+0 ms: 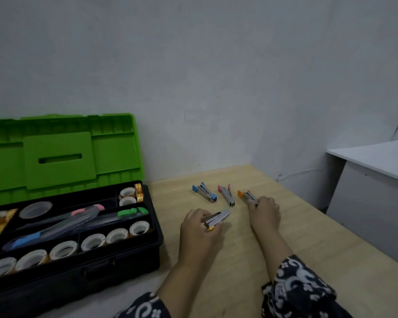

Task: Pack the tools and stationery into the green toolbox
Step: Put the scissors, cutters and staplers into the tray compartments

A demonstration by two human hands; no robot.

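Counter (285, 237) of pale wood runs from your near side to the far wall, and the green toolbox (62, 157) stands on its left part, lid raised and leaning back. Its black tray holds tape rolls (115, 235) in a row along the near edge, more rolls in the far right compartment, and utility knives (62, 222) lying lengthwise in the middle. Your left hand (199, 228) is just right of the toolbox, its fingers curled around a silver stapler (216, 218) with a yellow tip. Your right hand (264, 211) lies farther right, fingers closed on the near end of an orange stapler (246, 196) that lies on the counter. Beyond the hands, a blue stapler (203, 191) and a pink stapler (226, 195) lie side by side, apart from each other.
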